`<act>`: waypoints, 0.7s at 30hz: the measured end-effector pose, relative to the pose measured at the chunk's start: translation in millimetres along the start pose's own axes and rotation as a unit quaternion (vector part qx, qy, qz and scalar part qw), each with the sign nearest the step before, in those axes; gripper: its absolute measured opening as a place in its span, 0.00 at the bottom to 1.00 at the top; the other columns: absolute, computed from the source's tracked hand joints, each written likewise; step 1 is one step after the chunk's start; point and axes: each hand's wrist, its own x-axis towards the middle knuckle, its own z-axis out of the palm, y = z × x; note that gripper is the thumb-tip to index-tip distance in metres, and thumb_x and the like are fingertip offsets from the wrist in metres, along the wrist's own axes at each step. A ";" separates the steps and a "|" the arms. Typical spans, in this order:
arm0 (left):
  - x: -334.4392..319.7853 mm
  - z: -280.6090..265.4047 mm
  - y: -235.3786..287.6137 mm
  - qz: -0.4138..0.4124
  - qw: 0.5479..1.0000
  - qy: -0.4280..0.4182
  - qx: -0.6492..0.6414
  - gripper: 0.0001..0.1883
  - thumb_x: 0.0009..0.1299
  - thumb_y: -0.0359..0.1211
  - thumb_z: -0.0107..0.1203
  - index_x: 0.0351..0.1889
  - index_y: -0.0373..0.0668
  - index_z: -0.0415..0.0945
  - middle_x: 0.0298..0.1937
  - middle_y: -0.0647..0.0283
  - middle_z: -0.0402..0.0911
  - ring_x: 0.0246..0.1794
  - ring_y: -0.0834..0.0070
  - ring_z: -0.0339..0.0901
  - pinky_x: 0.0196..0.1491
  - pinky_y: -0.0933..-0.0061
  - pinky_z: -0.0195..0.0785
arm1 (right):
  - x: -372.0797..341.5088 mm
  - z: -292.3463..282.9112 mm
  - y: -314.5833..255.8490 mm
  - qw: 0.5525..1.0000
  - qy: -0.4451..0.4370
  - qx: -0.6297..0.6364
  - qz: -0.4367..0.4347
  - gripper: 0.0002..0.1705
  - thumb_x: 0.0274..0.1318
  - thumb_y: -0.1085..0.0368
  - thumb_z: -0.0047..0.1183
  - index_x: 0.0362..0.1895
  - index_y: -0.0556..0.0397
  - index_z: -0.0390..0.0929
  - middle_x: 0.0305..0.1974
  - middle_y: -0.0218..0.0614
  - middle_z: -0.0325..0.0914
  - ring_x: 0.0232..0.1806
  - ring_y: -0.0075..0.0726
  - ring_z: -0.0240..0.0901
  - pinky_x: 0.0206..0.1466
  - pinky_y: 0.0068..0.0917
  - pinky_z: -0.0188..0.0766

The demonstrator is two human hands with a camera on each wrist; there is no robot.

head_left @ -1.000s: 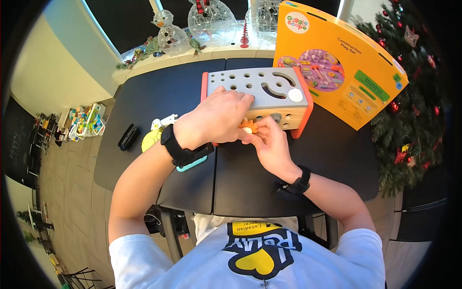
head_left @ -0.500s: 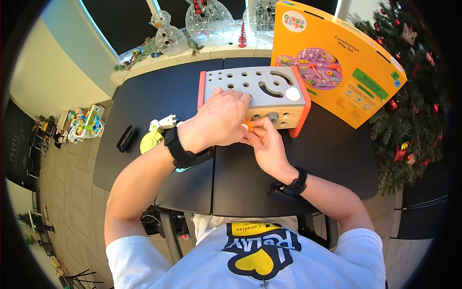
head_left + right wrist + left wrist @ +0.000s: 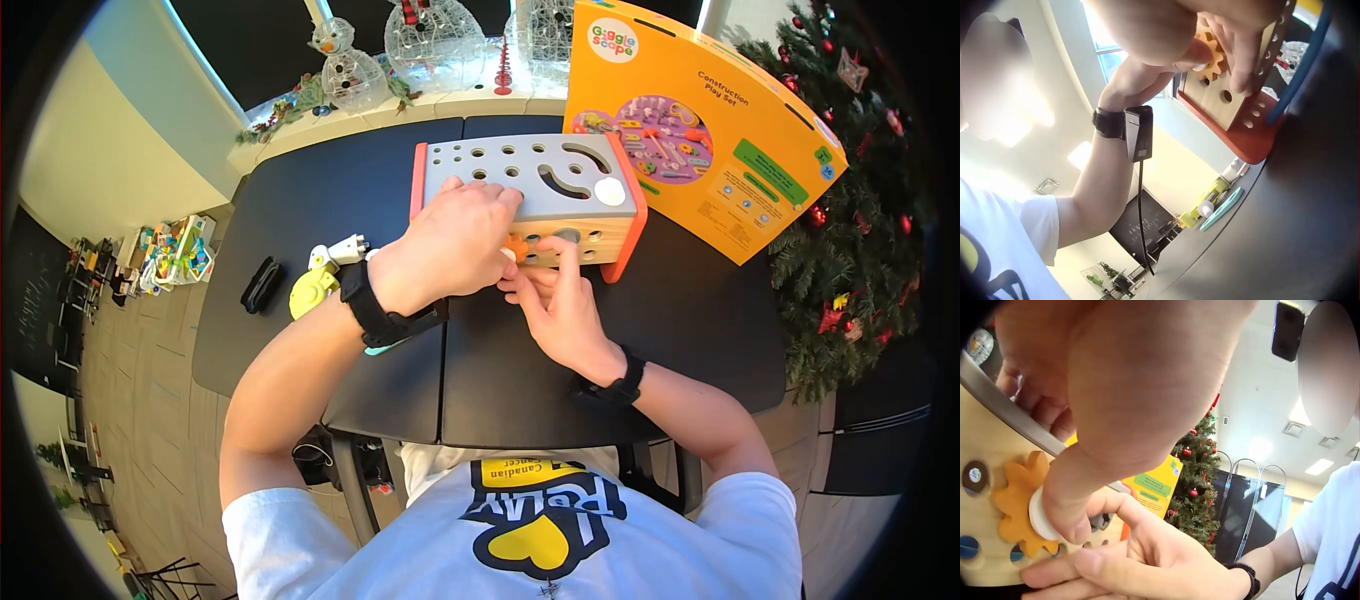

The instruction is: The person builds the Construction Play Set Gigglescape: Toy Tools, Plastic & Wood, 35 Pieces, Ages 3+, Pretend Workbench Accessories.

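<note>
A toy workbench [image 3: 560,209] stands on the table, with a grey top, wooden front and red ends. Against its front sits an orange toy gear [image 3: 1019,500] with a white round hub [image 3: 1039,515]. My left hand [image 3: 455,240] reaches over the top edge; its fingers rest bent on the grey panel while the thumb presses the hub. Just right of the gear is my right hand [image 3: 568,320], its index finger raised by the gear's edge and the other fingers loosely bent below. A grey bolt head [image 3: 568,236] shows on the front, partly behind that finger.
A yellow-green toy drill [image 3: 318,285] lies left of my left forearm, beside a turquoise piece [image 3: 1222,209]. Farther left is a black case [image 3: 263,286]. The orange box [image 3: 690,150] stands behind the workbench, near a decorated tree [image 3: 835,240].
My right hand has loosened its pinch on the gear and lifted its index finger, dropping slightly lower. The left hand stays over the workbench edge with the thumb at the gear.
</note>
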 end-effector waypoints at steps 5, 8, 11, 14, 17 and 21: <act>-12.3 5.3 -13.6 0.051 0.992 0.077 -0.086 0.31 0.58 0.34 0.75 0.59 0.36 0.79 0.55 0.50 0.81 0.57 0.51 0.78 0.60 0.57 0.71 | 2.2 -35.9 -38.1 0.999 -0.037 -0.034 0.001 0.17 0.68 0.76 0.51 0.58 0.60 0.63 0.42 0.49 0.88 0.42 0.38 0.90 0.41 0.28 0.86; -25.1 -2.2 -31.2 0.070 0.980 0.142 -0.120 0.27 0.61 0.34 0.74 0.58 0.38 0.81 0.58 0.52 0.81 0.59 0.51 0.78 0.60 0.56 0.74 | 18.3 -65.7 -56.6 0.979 0.011 -0.159 -0.130 0.07 0.63 0.77 0.56 0.45 0.58 0.77 0.38 0.42 0.87 0.35 0.39 0.87 0.38 0.29 0.81; -42.9 -21.0 -44.5 0.002 0.978 0.175 -0.113 0.18 0.68 0.35 0.69 0.53 0.39 0.84 0.59 0.54 0.82 0.58 0.52 0.80 0.61 0.57 0.74 | 46.6 -95.1 -66.0 0.916 0.063 -0.313 -0.244 0.08 0.58 0.74 0.60 0.42 0.58 0.80 0.43 0.45 0.84 0.46 0.53 0.82 0.52 0.39 0.77; -58.2 -20.2 -66.3 -0.024 0.980 0.166 -0.110 0.17 0.71 0.34 0.64 0.56 0.38 0.84 0.61 0.52 0.82 0.59 0.50 0.81 0.62 0.57 0.74 | 65.0 -118.8 -66.1 0.893 0.016 -0.407 -0.192 0.19 0.64 0.60 0.62 0.55 0.56 0.82 0.65 0.52 0.75 0.68 0.59 0.70 0.71 0.45 0.66; -72.1 -13.5 -70.6 -0.024 0.978 0.160 -0.128 0.17 0.73 0.31 0.61 0.59 0.39 0.83 0.65 0.51 0.81 0.61 0.49 0.81 0.63 0.56 0.74 | 79.9 -126.3 -58.0 0.887 -0.017 -0.441 -0.134 0.27 0.69 0.49 0.58 0.65 0.50 0.79 0.74 0.53 0.67 0.77 0.60 0.62 0.77 0.45 0.60; -80.4 -5.3 -70.7 0.002 0.981 0.169 -0.099 0.20 0.72 0.23 0.55 0.63 0.39 0.81 0.68 0.51 0.79 0.66 0.49 0.77 0.67 0.55 0.72 | 88.8 -123.2 -44.0 0.902 -0.088 -0.418 -0.058 0.31 0.72 0.44 0.55 0.71 0.45 0.76 0.79 0.54 0.61 0.80 0.61 0.57 0.79 0.45 0.58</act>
